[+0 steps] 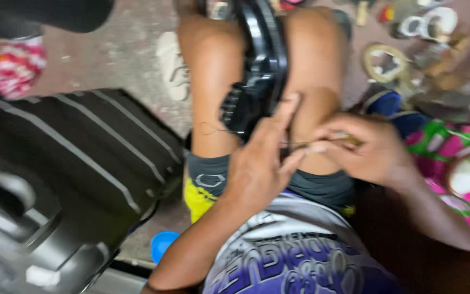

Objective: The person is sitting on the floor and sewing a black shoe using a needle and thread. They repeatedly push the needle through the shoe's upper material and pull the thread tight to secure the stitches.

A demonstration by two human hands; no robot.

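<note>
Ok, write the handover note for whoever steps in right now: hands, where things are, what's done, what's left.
Left hand: fingers pressed on the black sandal, which is clamped sole-up between the knees.
Right hand: pinching a thin tool, apparently a needle, with a thread running from it toward the sandal; blur hides detail.
Nearby: dark ribbed suitcase to the left, blue lid on the floor, pink and green shoes to the right.
Done: a thread is already in hand at the sandal's edge.
Left: cannot tell how much stitching remains.
</note>
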